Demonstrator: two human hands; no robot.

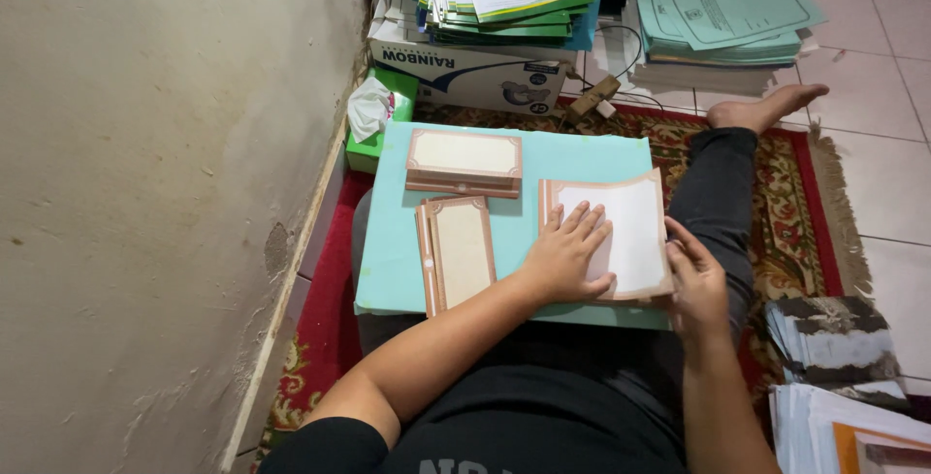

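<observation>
Dim, soft indoor light, faint shadows, sharp focus, slight wide-angle stretch at edges.

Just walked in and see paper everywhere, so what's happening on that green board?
A person sits on a patterned rug with a light green board across the lap. The left hand presses flat on a white sheet with a brown border, while the right hand holds that sheet's right edge. Two small stacks of similar bordered cards lie beside it, one upright and one crosswise. Green booklets are piled beyond.
</observation>
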